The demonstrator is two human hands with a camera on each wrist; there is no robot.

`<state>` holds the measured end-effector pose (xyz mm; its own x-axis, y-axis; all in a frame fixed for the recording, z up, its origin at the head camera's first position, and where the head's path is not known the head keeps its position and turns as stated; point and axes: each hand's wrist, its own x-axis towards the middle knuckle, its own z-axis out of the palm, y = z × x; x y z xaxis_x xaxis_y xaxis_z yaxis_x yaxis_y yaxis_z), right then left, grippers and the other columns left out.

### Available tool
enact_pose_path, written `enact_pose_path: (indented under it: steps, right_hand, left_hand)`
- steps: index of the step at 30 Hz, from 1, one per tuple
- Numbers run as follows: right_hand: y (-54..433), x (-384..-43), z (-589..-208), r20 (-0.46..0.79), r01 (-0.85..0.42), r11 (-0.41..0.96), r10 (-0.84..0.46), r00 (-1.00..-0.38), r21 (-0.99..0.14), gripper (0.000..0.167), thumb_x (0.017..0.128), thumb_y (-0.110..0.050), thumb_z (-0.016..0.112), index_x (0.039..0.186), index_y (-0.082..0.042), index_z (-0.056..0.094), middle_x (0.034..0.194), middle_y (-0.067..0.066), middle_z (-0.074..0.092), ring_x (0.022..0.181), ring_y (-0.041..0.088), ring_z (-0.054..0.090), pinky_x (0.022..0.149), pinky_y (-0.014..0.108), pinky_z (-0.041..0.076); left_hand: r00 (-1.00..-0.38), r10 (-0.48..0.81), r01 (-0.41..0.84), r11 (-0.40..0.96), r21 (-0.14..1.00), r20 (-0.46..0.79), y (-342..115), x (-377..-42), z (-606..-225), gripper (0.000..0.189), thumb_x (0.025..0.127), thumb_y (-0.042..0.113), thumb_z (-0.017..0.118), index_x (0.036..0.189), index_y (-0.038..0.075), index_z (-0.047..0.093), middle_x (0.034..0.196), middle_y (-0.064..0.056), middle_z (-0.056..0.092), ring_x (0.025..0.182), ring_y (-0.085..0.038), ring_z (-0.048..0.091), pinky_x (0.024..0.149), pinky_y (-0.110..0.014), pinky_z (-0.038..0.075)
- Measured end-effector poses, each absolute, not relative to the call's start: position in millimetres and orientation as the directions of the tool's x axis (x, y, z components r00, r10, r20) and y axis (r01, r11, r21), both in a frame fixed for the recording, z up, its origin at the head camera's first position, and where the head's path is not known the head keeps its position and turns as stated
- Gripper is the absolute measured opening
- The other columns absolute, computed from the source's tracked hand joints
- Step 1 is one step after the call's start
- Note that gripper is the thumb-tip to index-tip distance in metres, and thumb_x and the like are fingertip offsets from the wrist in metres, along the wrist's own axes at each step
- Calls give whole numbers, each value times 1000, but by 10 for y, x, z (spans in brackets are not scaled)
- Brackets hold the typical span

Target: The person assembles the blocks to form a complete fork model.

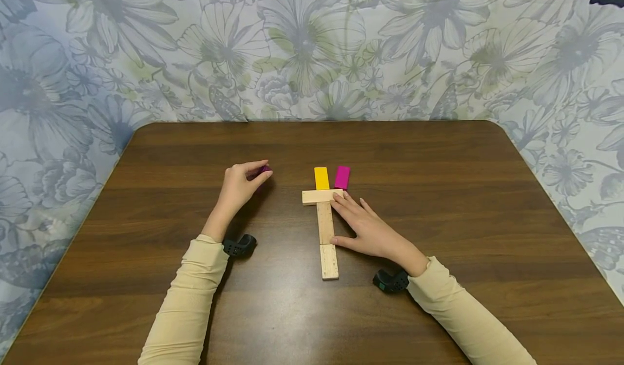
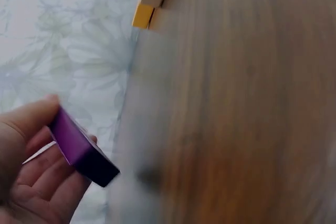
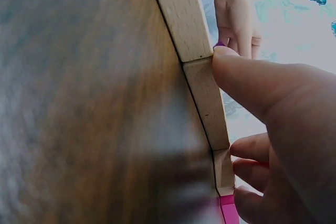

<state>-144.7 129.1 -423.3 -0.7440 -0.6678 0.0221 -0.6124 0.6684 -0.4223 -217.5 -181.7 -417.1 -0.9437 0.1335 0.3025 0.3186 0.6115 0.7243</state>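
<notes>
My left hand (image 1: 239,187) pinches a purple block (image 2: 73,140) between thumb and fingers, above the table's left half. In the middle, plain wooden blocks lie in a T: two end to end form the stem (image 1: 325,224), and one lies across its top as a crossbar (image 1: 317,197). A yellow block (image 1: 322,178) and a magenta block (image 1: 343,177) stretch beyond the crossbar. My right hand (image 1: 368,229) rests beside the T with fingers extended. Its fingertips touch the crossbar's right end, and its thumb (image 3: 247,82) touches the stem near the joint.
The brown wooden table (image 1: 439,164) has rounded far corners. Beyond it is a floral-patterned surface (image 1: 302,56). A black wrist device (image 1: 240,245) is on the left wrist and another black device (image 1: 391,281) on the right.
</notes>
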Motion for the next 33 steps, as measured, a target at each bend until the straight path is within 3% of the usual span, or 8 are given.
enact_pose_path:
  steps: [5,8,12,15,22,33]
  right_hand:
    - [1301,-1453,-4244,25,-614,667,-668,-744,-422,80,89,-49,57,147,-4,26,152,13,17,139,24,9,107,52,10]
    - [1305,-1459,-4255,26,-613,668,-667,-745,-421,80,89,-50,57,147,-4,26,152,13,17,139,25,9,107,53,10]
    - [1310,-1465,-4266,24,-612,670,-666,-746,-420,80,89,-50,57,147,-4,26,153,13,16,139,25,10,107,52,9]
    - [1309,-1471,-4271,23,-613,670,-667,-745,-419,80,89,-51,56,147,-4,26,153,12,16,139,24,9,107,52,9]
    - [1296,-1477,-4267,5,-604,670,-668,-744,-430,81,89,-52,55,148,-4,25,153,10,15,140,21,5,107,52,8]
    - [1304,-1476,-4256,-1,-597,670,-665,-747,-441,80,90,-50,55,149,-5,23,153,10,14,140,22,5,107,50,7]
  left_hand:
    - [-972,80,233,352,906,219,-1722,-2192,-4227,34,93,13,59,122,-5,60,113,-17,63,101,-27,61,82,-27,48]
    - [-988,73,146,148,978,136,-1634,-2199,-4265,36,97,11,52,128,-8,52,119,-22,59,107,-29,57,86,-27,46]
    - [-993,116,7,-98,995,19,-1482,-2212,-4294,40,101,10,42,137,-8,41,130,-25,50,118,-29,50,93,-34,41]
    - [-989,147,-64,-209,976,-33,-1361,-2223,-4305,41,102,12,38,139,-6,38,133,-24,46,121,-28,47,95,-37,39]
    - [-985,167,-95,-300,949,-46,-1139,-2253,-4345,35,102,12,37,132,-5,46,132,-20,49,120,-26,49,94,-36,40]
    - [-987,137,-113,-245,963,-81,-1069,-2280,-4372,34,102,7,36,130,-7,49,130,-23,50,117,-28,51,92,-34,42]
